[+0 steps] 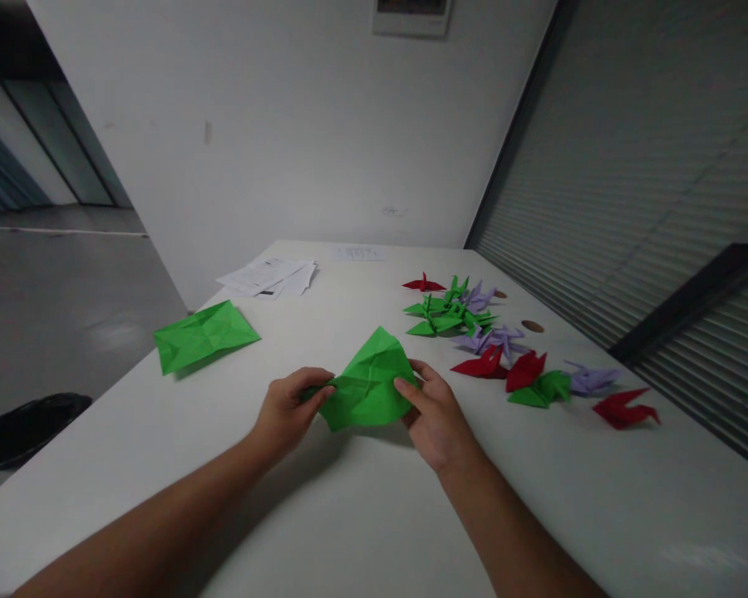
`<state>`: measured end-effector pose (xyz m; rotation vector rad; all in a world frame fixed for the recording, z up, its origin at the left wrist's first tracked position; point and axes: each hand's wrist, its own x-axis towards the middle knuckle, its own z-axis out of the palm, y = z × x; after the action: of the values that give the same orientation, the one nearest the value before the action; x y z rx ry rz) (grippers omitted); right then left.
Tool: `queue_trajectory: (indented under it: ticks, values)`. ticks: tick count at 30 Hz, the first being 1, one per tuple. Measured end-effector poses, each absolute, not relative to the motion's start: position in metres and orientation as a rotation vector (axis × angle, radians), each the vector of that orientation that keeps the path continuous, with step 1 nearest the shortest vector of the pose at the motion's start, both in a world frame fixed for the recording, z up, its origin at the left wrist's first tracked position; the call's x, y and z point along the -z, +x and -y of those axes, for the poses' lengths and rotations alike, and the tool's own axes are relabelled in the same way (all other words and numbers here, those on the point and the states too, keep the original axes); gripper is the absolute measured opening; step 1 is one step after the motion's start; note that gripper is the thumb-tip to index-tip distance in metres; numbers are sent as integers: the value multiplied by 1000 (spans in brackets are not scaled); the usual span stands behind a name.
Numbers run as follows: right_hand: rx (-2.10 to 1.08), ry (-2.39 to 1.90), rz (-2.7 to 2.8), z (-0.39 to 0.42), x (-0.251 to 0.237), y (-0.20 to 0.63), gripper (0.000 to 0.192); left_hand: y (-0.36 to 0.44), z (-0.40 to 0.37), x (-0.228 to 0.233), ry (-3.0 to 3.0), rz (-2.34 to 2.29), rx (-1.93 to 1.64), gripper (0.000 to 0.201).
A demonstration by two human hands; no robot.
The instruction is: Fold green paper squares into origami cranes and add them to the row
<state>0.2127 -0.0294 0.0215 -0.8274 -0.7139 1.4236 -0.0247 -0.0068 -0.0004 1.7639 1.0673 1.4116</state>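
Green creased paper sheet point(369, 380), centre frame just above the white table point(361, 507): left hand point(285, 413) pinches its left corner, right hand point(435, 413) its right edge; long axis leans toward upper right.

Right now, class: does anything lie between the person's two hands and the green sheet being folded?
Nothing visible does. The left hand and the right hand both already pinch the creased green paper at its edges. The other green sheet and the folded cranes lie apart on the table.
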Motion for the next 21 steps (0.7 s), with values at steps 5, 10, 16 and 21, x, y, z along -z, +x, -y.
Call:
queue_trajectory:
  ticks: [5, 10, 16, 21]
  values:
    - [-1553, -761, 801, 29, -20, 225, 36, -27, 7, -7, 1932, -1020, -1395, 9]
    - [-1684, -737, 949, 34, -23, 227, 41, -27, 6, -10, 1922, -1067, -1350, 11]
    - [-1754, -773, 1004, 35, -21, 227, 36, -30, 6, -12, 1909, -1079, -1248, 12]
    - [-1827, -702, 997, 36, -15, 231, 42, -31, 5, -14, 1842, -1031, -1174, 17]
